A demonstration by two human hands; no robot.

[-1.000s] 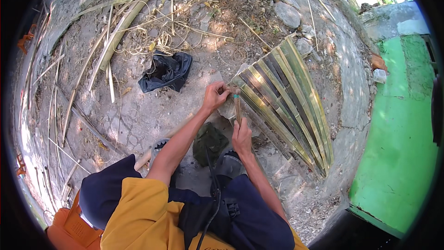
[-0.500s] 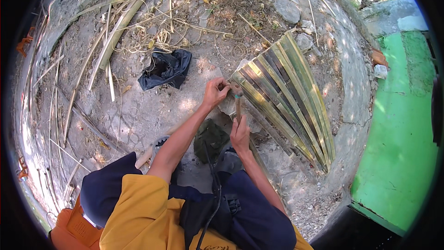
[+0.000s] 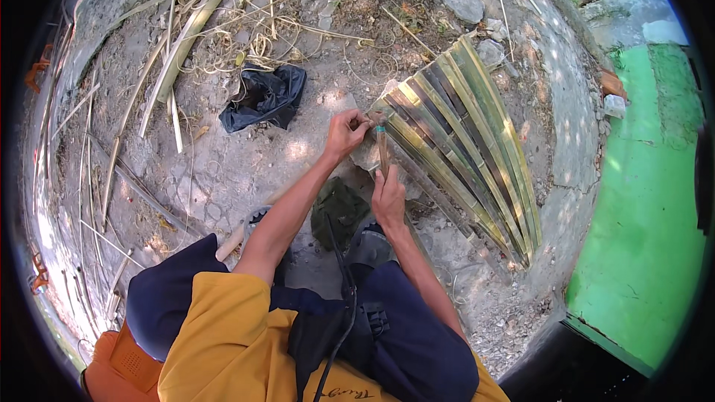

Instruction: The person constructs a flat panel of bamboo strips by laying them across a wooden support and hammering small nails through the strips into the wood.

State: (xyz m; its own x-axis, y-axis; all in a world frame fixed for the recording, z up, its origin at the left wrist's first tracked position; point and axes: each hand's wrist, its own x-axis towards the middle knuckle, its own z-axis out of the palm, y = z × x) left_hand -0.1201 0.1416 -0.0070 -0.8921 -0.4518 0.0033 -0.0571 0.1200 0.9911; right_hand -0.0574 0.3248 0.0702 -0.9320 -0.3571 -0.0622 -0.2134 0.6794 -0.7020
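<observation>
In my right hand [image 3: 389, 198] is a hammer, its wooden handle [image 3: 383, 150] wrapped by the fingers and banded with teal near the head. The hammer's head [image 3: 377, 116] is over the near left corner of a fan-shaped panel of split bamboo slats [image 3: 465, 149]. Close by, my left hand [image 3: 347, 132] is closed in a pinch at that same corner. Whatever lies between those fingertips is too small to make out. The panel's slats sit close together at the far left end and spread toward the near right.
A black plastic bag [image 3: 265, 98] stands open on the dirt, left of my hands. Long bamboo poles [image 3: 195, 33] and thin strips lie beyond it. Dark green cloth [image 3: 339, 212] rests between my feet. Right of the panel runs a green painted surface [image 3: 640, 208].
The hammer has moved forward, bringing its head closer to the panel's corner. My left hand keeps its pinch there. The whole view has shifted slightly.
</observation>
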